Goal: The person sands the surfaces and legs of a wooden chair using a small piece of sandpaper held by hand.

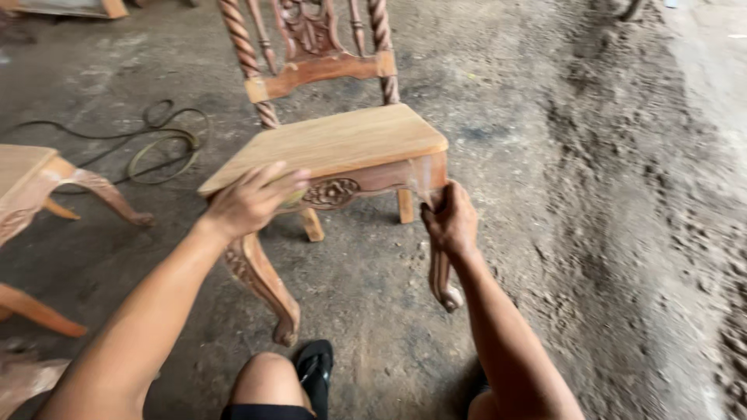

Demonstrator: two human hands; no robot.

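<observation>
Chair (334, 148) back cut off by the top edge, above the carved rail. Front apron corner hidden under left hand (253, 198) fingers; something yellowish tucked beneath those fingers, too covered to tell. Right front leg top hidden behind right hand (450, 222) fingers, blurred just above them. Second piece of furniture (31, 187) left of the left fingers, cut off by the left edge. Cable (156, 144) beyond, its end lost at that edge.

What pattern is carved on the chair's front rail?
A flower with scrolling leaves on the front rail, in bare light-brown wood; seen in the head view.
</observation>
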